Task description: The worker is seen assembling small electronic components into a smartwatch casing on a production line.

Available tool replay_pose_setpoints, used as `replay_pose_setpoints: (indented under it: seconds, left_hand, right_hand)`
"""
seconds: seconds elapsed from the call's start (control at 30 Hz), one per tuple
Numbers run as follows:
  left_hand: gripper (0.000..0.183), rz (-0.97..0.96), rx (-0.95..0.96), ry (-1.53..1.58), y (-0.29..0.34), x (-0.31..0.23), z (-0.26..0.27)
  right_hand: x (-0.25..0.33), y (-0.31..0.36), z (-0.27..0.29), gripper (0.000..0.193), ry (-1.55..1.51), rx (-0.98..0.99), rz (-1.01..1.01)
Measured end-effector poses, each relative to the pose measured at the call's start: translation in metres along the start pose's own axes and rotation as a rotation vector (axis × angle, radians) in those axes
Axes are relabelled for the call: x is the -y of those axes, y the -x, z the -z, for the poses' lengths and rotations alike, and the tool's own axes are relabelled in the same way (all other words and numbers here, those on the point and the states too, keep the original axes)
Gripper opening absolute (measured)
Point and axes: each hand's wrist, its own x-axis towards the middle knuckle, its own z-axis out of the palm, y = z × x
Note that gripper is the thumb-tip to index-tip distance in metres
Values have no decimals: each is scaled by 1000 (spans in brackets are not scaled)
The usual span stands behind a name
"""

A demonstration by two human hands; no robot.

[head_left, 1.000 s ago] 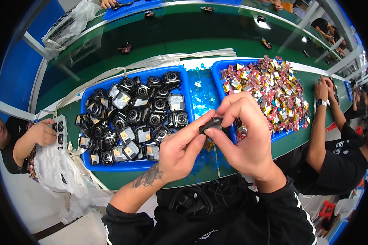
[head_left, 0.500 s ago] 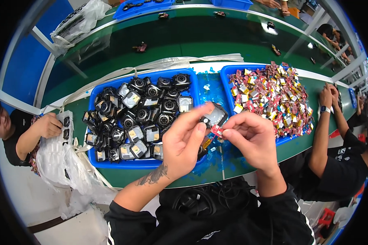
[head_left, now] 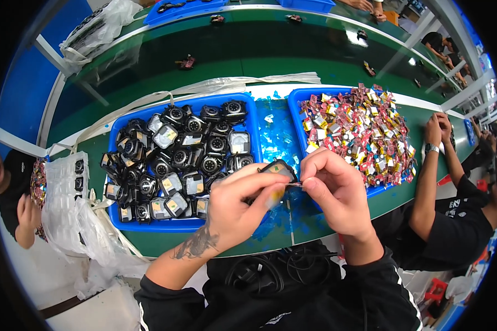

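A: Item one, held?
B: One black smartwatch case, centre of the frame, tilted, gripped between thumb and fingers of the left hand. A yellow patch by that thumb: too blurred to identify.
A: Right hand?
B: Just right of centre; thumb and forefinger pinched on a thin strip at the case's right edge. Whether joined to it, cannot tell.
A: Containers?
B: Two. Left of centre, a blue tray of black smartwatch cases, heaped, some with round sensor backs upward. Right of centre, a second blue tray, piled with small red, yellow and white electronic parts.
A: Sundries?
B: Blue film scraps, between the trays. Black cables, lower centre. Clear plastic moulded tray, left edge, near a co-worker's hand.
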Motion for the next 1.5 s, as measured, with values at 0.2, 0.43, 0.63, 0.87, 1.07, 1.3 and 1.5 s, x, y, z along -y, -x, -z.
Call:
replay_pose_setpoints:
  seconds: [0.2,0.43,0.63,0.87,1.07,1.3,1.5]
  left_hand:
    - [21,291,6,560,3,11,-11]
    - [40,189,-2,512,-1,12,-12]
    - [46,203,18,492,0,14,-11]
    - [47,209,-52,526,-2,13,-18]
    - [40,196,-140,520,0,13,-17]
    - [41,180,-208,628,-5,19,-9]
    - [72,80,-417,469,-10,15,-3]
  right_hand:
    - [6,3,-12,18,142,-88,1]
    - [2,-4,-8,22,252,-180,-45]
    - [4,-10,-7,29,511,-154,11]
    - [2,-10,-13,29,490,-124,-18]
    - [-3,-10,-20,29,428,-159,7]
    - [11,-51,-13,37,359,99,-170]
    - [10,-158,14,39,317,316,-287]
